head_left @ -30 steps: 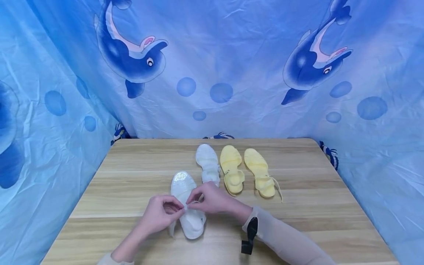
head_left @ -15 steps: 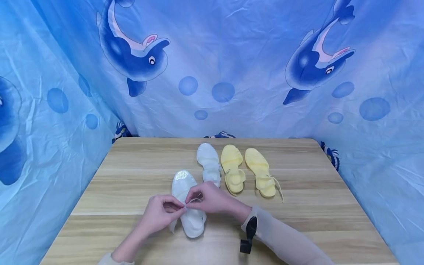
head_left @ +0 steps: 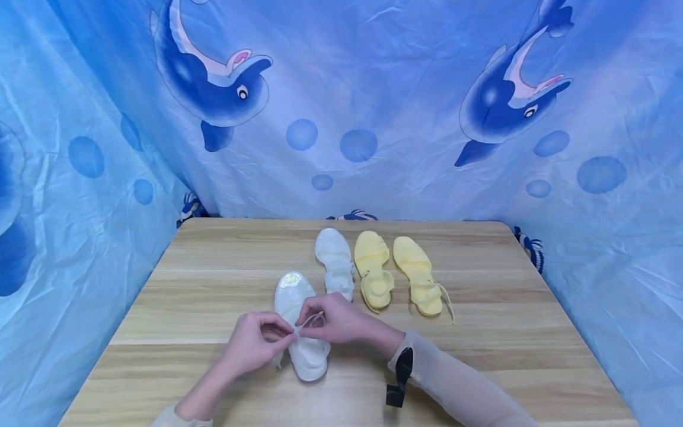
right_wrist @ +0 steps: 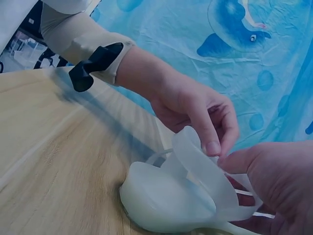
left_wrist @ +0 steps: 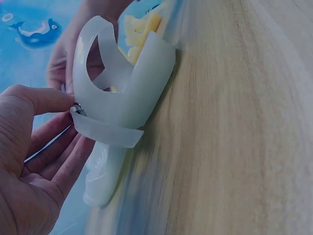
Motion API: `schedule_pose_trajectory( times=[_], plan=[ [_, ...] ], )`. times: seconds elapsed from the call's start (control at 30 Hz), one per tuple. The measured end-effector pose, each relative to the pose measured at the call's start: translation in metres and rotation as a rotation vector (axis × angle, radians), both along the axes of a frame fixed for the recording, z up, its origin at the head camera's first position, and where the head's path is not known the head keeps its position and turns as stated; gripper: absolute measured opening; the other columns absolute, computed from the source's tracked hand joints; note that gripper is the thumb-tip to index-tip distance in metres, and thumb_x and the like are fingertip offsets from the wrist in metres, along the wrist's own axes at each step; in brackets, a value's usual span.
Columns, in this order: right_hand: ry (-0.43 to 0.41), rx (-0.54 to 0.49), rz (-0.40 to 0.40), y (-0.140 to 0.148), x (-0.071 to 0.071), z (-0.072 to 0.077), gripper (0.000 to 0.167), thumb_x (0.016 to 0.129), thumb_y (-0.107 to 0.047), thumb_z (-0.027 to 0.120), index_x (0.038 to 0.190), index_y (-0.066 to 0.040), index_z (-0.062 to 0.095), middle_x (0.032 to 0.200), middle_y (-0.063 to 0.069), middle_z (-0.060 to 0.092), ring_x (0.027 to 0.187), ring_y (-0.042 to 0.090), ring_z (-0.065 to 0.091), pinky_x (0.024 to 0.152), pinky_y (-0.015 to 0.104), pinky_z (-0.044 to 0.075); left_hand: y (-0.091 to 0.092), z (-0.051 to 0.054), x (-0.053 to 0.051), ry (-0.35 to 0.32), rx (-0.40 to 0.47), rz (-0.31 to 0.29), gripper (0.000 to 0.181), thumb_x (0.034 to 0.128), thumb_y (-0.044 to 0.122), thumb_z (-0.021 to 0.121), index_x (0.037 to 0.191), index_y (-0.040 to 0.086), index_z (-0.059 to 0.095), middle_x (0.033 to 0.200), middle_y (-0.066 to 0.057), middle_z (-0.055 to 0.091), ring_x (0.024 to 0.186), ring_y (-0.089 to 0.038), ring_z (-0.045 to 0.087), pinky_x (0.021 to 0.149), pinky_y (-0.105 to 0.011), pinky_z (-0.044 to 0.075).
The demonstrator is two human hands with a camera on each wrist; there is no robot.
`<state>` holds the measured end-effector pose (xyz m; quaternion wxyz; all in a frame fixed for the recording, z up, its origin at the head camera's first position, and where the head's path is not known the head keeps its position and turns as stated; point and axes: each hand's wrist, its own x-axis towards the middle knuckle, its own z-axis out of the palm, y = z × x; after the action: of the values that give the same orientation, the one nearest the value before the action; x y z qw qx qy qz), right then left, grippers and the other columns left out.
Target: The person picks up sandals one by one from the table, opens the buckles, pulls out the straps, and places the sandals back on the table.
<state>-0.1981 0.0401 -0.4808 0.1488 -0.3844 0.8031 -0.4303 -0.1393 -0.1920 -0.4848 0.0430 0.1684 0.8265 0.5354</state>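
Observation:
A white sandal (head_left: 309, 358) lies nearest the person, toe pointing away, both hands meeting over its ankle strap. The left hand (head_left: 256, 344) pinches the strap at a small metal buckle (left_wrist: 78, 109), thumb against fingers. From the other side the right hand (head_left: 336, 320) pinches the thin strap between thumb and forefinger, and a loop of it shows between the fingers. In the left wrist view the strap's free end (left_wrist: 110, 134) crosses the sandal's side. The right wrist view has the heel part (right_wrist: 166, 196) in front, with the fingertips of both hands nearly touching above the strap.
Behind the right hand lies a second white sandal (head_left: 333, 252). Two yellow sandals (head_left: 372, 252) (head_left: 413, 258) lie to its right, one with a loose strap. The wooden table (head_left: 213, 255) is bordered by a blue dolphin-print curtain (head_left: 405, 190). A black band (head_left: 404, 370) is on the right wrist.
Both hands keep their grips at the strap. The strap loop between the right fingers has shifted and looks straighter. The head view has moved slightly.

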Motion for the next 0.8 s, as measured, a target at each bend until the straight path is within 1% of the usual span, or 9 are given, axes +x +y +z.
schedule_pose_trajectory(
  times=[0.1, 0.17, 0.23, 0.37, 0.5, 0.6, 0.7, 0.8],
  plan=[
    [0.016, 0.006, 0.035, -0.005, -0.001, 0.004, 0.004, 0.098, -0.016, 0.078, 0.1, -0.014, 0.076, 0.102, -0.005, 0.081, 0.094, -0.008, 0.071, 0.086, 0.015, 0.06, -0.001, 0.001, -0.003, 0.002, 0.004, -0.027, 0.009, 0.085, 0.003, 0.085, 0.091, 0.007, 0.079, 0.089, -0.009, 0.08, 0.077, -0.008, 0.077, 0.072, -0.027, 0.066],
    [0.018, 0.015, 0.037, -0.006, -0.001, 0.005, 0.004, 0.097, -0.016, 0.079, 0.099, -0.012, 0.078, 0.101, -0.004, 0.082, 0.093, -0.009, 0.071, 0.087, 0.013, 0.059, -0.001, 0.002, -0.004, 0.001, 0.005, -0.046, 0.009, 0.0854, 0.003, 0.085, 0.091, 0.007, 0.079, 0.089, -0.009, 0.08, 0.077, -0.008, 0.077, 0.072, -0.027, 0.066],
    [0.012, 0.016, 0.02, -0.005, -0.001, 0.005, 0.003, 0.096, -0.014, 0.08, 0.096, -0.011, 0.079, 0.098, -0.004, 0.082, 0.091, -0.01, 0.07, 0.086, 0.012, 0.059, -0.003, 0.002, -0.005, 0.002, 0.001, -0.062, 0.008, 0.0859, 0.003, 0.085, 0.09, 0.005, 0.078, 0.089, -0.009, 0.08, 0.077, -0.008, 0.077, 0.073, -0.027, 0.066],
    [0.003, 0.007, -0.017, -0.001, -0.001, 0.002, 0.004, 0.094, -0.01, 0.082, 0.093, -0.012, 0.079, 0.093, -0.005, 0.081, 0.088, -0.009, 0.069, 0.085, 0.014, 0.059, -0.005, 0.003, -0.006, 0.0, -0.008, -0.073, 0.007, 0.0873, 0.004, 0.084, 0.089, 0.004, 0.077, 0.087, -0.007, 0.079, 0.077, -0.007, 0.076, 0.073, -0.027, 0.066],
    [0.003, -0.007, -0.023, 0.002, -0.003, 0.001, 0.006, 0.093, -0.008, 0.08, 0.096, -0.013, 0.078, 0.095, -0.006, 0.08, 0.088, -0.008, 0.07, 0.084, 0.017, 0.061, -0.004, 0.004, -0.009, 0.024, -0.025, -0.09, 0.008, 0.0867, 0.005, 0.085, 0.088, 0.007, 0.077, 0.086, -0.005, 0.079, 0.077, -0.006, 0.075, 0.072, -0.026, 0.066],
    [0.016, 0.01, 0.005, 0.002, -0.004, 0.002, 0.006, 0.094, -0.009, 0.08, 0.099, -0.013, 0.078, 0.097, -0.006, 0.08, 0.088, -0.009, 0.069, 0.085, 0.017, 0.061, -0.001, 0.004, -0.014, 0.047, -0.052, -0.13, 0.009, 0.0853, 0.006, 0.086, 0.088, 0.008, 0.077, 0.085, -0.004, 0.079, 0.075, -0.005, 0.074, 0.07, -0.025, 0.066],
    [0.016, 0.032, 0.041, 0.0, -0.006, 0.003, 0.003, 0.095, -0.013, 0.079, 0.098, -0.013, 0.078, 0.098, -0.005, 0.081, 0.088, -0.009, 0.069, 0.086, 0.017, 0.061, 0.0, 0.006, -0.02, 0.058, -0.093, -0.171, 0.011, 0.0838, 0.006, 0.087, 0.087, 0.01, 0.077, 0.083, -0.002, 0.078, 0.073, -0.004, 0.073, 0.068, -0.025, 0.065],
    [0.008, 0.039, 0.049, 0.001, -0.007, 0.003, 0.004, 0.096, -0.015, 0.08, 0.097, -0.012, 0.079, 0.097, -0.005, 0.082, 0.087, -0.01, 0.069, 0.086, 0.016, 0.06, 0.0, 0.008, -0.025, 0.061, -0.122, -0.211, 0.012, 0.0836, 0.006, 0.087, 0.085, 0.012, 0.077, 0.082, 0.001, 0.078, 0.072, -0.003, 0.072, 0.068, -0.025, 0.065]
  ],
)
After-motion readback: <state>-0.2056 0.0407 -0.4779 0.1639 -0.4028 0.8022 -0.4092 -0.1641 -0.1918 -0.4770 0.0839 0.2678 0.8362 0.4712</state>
